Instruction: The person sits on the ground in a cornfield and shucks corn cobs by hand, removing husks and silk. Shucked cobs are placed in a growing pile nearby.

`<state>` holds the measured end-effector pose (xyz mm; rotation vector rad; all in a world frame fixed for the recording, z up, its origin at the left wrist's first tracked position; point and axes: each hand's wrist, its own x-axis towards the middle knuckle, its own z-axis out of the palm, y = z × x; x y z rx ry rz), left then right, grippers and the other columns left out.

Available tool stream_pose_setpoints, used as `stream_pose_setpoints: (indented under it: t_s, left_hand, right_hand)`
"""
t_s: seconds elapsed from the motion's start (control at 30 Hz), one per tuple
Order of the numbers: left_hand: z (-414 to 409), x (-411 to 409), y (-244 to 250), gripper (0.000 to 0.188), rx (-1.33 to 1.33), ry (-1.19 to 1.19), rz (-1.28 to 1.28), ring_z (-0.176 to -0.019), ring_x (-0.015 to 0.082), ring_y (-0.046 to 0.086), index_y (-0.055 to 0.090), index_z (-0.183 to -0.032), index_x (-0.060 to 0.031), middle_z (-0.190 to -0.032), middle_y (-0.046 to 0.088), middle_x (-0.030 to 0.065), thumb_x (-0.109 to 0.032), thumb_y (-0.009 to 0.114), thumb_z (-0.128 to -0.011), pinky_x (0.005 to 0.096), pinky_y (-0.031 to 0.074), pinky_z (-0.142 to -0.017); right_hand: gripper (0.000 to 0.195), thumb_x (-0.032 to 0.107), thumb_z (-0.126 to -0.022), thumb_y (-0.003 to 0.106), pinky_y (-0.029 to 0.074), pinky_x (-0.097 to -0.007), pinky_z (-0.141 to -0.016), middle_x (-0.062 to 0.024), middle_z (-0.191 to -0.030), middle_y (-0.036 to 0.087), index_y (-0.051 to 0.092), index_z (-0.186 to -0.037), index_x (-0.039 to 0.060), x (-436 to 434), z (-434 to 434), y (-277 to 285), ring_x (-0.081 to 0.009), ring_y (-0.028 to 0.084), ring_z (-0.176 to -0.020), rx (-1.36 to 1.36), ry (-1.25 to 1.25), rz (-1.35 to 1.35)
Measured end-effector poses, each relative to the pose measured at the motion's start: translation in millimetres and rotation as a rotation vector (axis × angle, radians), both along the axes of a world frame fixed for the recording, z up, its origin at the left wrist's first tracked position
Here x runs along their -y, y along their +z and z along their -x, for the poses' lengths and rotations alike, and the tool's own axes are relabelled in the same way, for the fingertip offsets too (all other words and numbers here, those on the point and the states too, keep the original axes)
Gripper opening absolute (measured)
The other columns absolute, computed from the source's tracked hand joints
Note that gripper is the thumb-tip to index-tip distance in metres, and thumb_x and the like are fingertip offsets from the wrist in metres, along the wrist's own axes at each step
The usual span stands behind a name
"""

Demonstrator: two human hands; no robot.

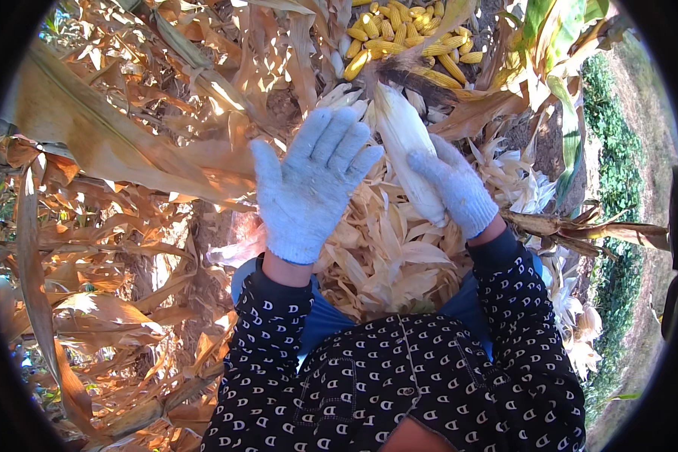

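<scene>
My left hand (313,181), in a pale knit glove, is held palm up with its fingers spread and nothing in it. To its right, my right hand (452,183), gloved the same way, grips the lower part of an ear of corn in its pale husk (401,135). The ear slants, its tip towards the top left. Below both hands lies a heap of dry corn husks (390,248). Beyond them, at the top, is a pile of husked yellow corn ears (398,34).
Dry corn stalks and leaves (107,135) crowd the left side, one broad leaf reaching towards my left hand. A broken stalk (587,229) juts in at the right, near my right wrist. More loose husks (520,181) lie right of my right hand. Green plants (616,152) grow farther right.
</scene>
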<state>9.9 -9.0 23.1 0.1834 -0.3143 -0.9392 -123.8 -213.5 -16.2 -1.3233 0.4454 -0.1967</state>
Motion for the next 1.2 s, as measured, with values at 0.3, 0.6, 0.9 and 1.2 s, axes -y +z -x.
stream_pose_setpoints:
  t_s: [0.3, 0.6, 0.9, 1.2]
  left_hand:
    - [-7, -4, -12, 0.083, -0.14, 0.024, 0.082, -0.143, 0.0431, 0.053, 0.051, -0.151, 0.0017, -0.156, 0.052, 0.0265, -0.067, 0.045, -0.105, 0.0614, 0.034, -0.126]
    - [-9, -4, -18, 0.083, -0.135, 0.035, 0.06, -0.134, 0.042, 0.061, 0.052, -0.15, 0.0022, -0.149, 0.058, 0.0276, -0.067, 0.041, -0.107, 0.0587, 0.041, -0.122]
    - [-6, 2, -30, 0.042, 0.512, 0.478, -0.854, -0.114, 0.0272, 0.071, 0.06, -0.139, -0.0004, -0.126, 0.07, 0.015, -0.03, 0.062, -0.109, 0.0456, 0.06, -0.099]
    - [-10, 6, -24, 0.029, 0.845, 0.643, -1.029, -0.1, 0.0152, 0.069, 0.064, -0.134, 0.0013, -0.118, 0.073, 0.0101, -0.009, 0.06, -0.107, 0.0323, 0.058, -0.092]
  right_hand:
    - [0.064, 0.031, -0.098, 0.076, 0.056, -0.0297, -0.091, -0.0129, -0.127, 0.07, 0.054, -0.148, -0.002, -9, 3, 6, -0.0168, 0.069, -0.107, 0.013, -0.057, -0.152]
    - [0.062, 0.029, -0.1, 0.074, 0.056, -0.0296, -0.093, -0.0121, -0.131, 0.069, 0.053, -0.15, -0.0013, -9, 2, 3, -0.0166, 0.069, -0.11, -0.026, -0.023, -0.081]
    - [0.071, 0.039, -0.092, 0.08, 0.055, -0.0361, -0.097, -0.0156, -0.127, 0.07, 0.057, -0.146, -0.0011, -17, 3, 12, -0.0216, 0.069, -0.11, 0.004, 0.129, 0.251]
    - [0.072, 0.045, -0.084, 0.082, 0.055, -0.0437, -0.098, -0.0222, -0.123, 0.07, 0.06, -0.14, 0.005, -34, 6, 11, -0.0372, 0.069, -0.114, -0.055, 0.244, 0.75]
